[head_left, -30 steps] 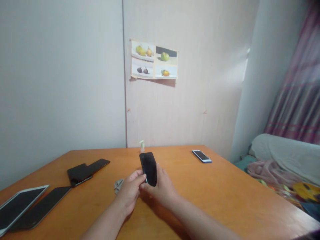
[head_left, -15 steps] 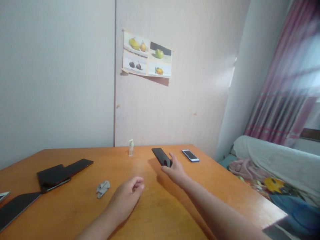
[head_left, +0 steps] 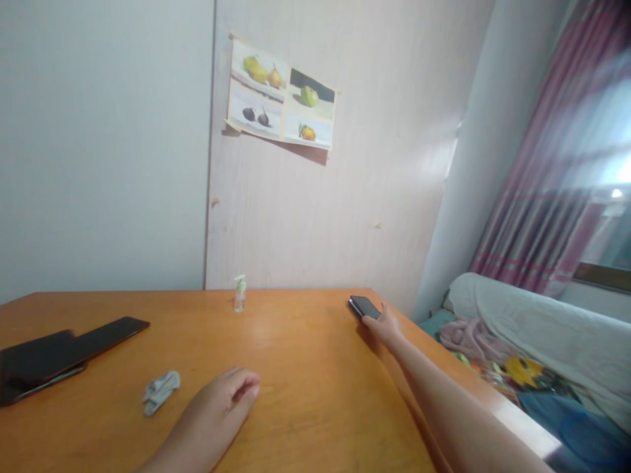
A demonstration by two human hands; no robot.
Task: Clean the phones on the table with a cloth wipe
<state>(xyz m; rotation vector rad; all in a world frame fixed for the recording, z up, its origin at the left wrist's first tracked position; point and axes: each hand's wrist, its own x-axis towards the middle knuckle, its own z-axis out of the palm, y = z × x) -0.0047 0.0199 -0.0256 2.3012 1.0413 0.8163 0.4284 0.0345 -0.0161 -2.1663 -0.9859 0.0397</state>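
My right hand (head_left: pixel 387 326) grips a black smartphone (head_left: pixel 365 306) by its near end, close to the far right of the table. The white-faced, blue-edged phone that lay there is now hidden, apart from what may be a dark bluish edge under the black one. On the wooden tabletop, my left hand (head_left: pixel 217 408) rests loosely curled, thumb close to the fingers, with nothing visible in it. A crumpled grey cloth (head_left: pixel 162 391) lies just left of that hand.
A small clear pump bottle (head_left: pixel 239 297) stands near the back of the wooden table (head_left: pixel 305 394). Several dark phones or flat devices (head_left: pixel 44 361) overlap at the left. Beyond the right table edge is a bed or sofa (head_left: pixel 522 309) with clothes on it.
My right hand has carried the black smartphone to the right, over the spot of the blue-edged phone. The view has turned slightly right; my left hand stays curled on the table.
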